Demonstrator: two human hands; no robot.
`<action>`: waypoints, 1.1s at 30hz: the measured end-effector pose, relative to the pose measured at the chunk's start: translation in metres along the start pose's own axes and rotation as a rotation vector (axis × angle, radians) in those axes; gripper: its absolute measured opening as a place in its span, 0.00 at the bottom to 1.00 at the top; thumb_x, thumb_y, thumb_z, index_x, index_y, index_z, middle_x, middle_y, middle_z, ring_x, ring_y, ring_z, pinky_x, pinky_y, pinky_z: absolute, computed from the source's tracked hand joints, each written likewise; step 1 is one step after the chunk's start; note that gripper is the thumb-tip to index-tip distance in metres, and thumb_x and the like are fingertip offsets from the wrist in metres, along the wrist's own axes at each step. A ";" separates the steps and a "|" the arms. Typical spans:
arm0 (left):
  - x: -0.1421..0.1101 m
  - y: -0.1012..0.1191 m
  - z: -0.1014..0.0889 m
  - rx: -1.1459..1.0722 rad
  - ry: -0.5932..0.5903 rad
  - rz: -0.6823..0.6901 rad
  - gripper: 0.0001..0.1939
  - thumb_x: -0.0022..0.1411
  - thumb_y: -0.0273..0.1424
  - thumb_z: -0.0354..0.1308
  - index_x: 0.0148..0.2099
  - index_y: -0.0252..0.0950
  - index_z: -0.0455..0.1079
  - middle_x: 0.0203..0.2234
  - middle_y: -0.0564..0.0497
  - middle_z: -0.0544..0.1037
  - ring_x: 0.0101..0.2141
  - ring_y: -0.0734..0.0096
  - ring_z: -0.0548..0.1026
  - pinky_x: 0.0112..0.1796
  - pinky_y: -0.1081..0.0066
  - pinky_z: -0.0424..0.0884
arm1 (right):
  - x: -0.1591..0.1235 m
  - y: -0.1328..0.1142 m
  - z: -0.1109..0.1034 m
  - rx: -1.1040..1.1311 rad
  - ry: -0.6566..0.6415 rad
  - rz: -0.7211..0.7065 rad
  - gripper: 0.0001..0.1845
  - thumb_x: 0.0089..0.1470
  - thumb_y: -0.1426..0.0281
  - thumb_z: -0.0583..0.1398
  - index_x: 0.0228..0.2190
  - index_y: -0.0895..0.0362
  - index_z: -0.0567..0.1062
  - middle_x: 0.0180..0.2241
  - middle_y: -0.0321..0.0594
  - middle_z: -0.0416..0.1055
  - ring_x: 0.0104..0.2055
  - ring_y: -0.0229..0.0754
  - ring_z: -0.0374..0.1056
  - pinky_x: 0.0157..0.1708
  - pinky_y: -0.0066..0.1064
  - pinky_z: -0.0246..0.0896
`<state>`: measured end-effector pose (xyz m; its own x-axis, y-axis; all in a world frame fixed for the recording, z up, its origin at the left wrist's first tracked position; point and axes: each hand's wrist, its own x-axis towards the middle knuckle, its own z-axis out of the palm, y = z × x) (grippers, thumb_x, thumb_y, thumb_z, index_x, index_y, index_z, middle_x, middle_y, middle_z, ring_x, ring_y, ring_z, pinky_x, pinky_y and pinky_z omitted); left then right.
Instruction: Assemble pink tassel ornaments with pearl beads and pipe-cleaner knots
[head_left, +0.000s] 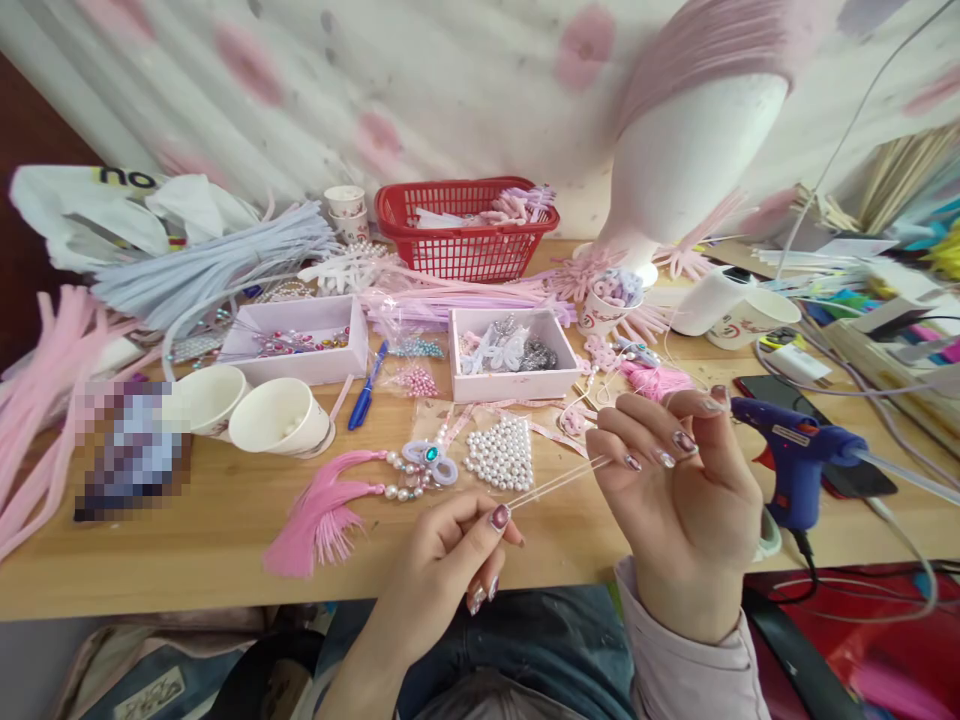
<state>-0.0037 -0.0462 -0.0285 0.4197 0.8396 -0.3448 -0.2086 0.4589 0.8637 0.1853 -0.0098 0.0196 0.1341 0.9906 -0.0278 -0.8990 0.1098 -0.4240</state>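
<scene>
My left hand pinches one end of a thin clear thread at the table's front edge. My right hand is raised beside it, its fingers curled and pinching the thread's other end. The thread runs taut between the two hands. Just beyond them on the wooden table lie a packet of white pearls and a pink tassel with a beaded bow ornament.
A blue glue gun stands right of my right hand, its cable trailing off the edge. Two pale boxes of trinkets, paper cups, a blue pen, a red basket, pipe-cleaner bundles and a white mannequin head fill the back.
</scene>
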 end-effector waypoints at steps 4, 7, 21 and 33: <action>-0.004 0.003 -0.001 -0.039 0.046 0.023 0.24 0.61 0.52 0.65 0.31 0.35 0.71 0.13 0.62 0.61 0.15 0.82 0.56 0.19 0.78 0.54 | -0.001 0.002 -0.002 -0.065 -0.002 -0.026 0.13 0.50 0.73 0.74 0.25 0.54 0.74 0.20 0.25 0.56 0.21 0.30 0.56 0.25 0.23 0.66; -0.006 0.010 0.001 -0.088 0.078 0.012 0.23 0.59 0.49 0.67 0.27 0.35 0.69 0.11 0.63 0.58 0.15 0.83 0.53 0.20 0.77 0.53 | -0.002 0.002 -0.003 -0.162 0.028 -0.101 0.14 0.47 0.71 0.75 0.25 0.54 0.74 0.21 0.26 0.61 0.23 0.30 0.58 0.29 0.24 0.68; -0.007 0.019 -0.003 0.052 0.053 -0.013 0.20 0.66 0.46 0.61 0.31 0.34 0.71 0.16 0.59 0.63 0.15 0.83 0.56 0.18 0.78 0.52 | -0.002 -0.001 0.002 -0.045 0.069 -0.035 0.15 0.51 0.77 0.74 0.29 0.53 0.72 0.22 0.24 0.67 0.23 0.29 0.66 0.27 0.24 0.72; 0.018 0.008 0.008 -0.450 0.093 0.166 0.17 0.58 0.39 0.69 0.26 0.32 0.73 0.55 0.35 0.78 0.45 0.55 0.79 0.28 0.72 0.78 | 0.003 0.011 0.062 -0.124 -0.063 -0.004 0.11 0.69 0.71 0.58 0.33 0.50 0.74 0.19 0.25 0.51 0.17 0.31 0.43 0.15 0.20 0.54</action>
<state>0.0091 -0.0297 -0.0248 0.2715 0.9253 -0.2648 -0.6361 0.3790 0.6721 0.1500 -0.0008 0.0711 0.1075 0.9938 0.0290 -0.8396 0.1064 -0.5327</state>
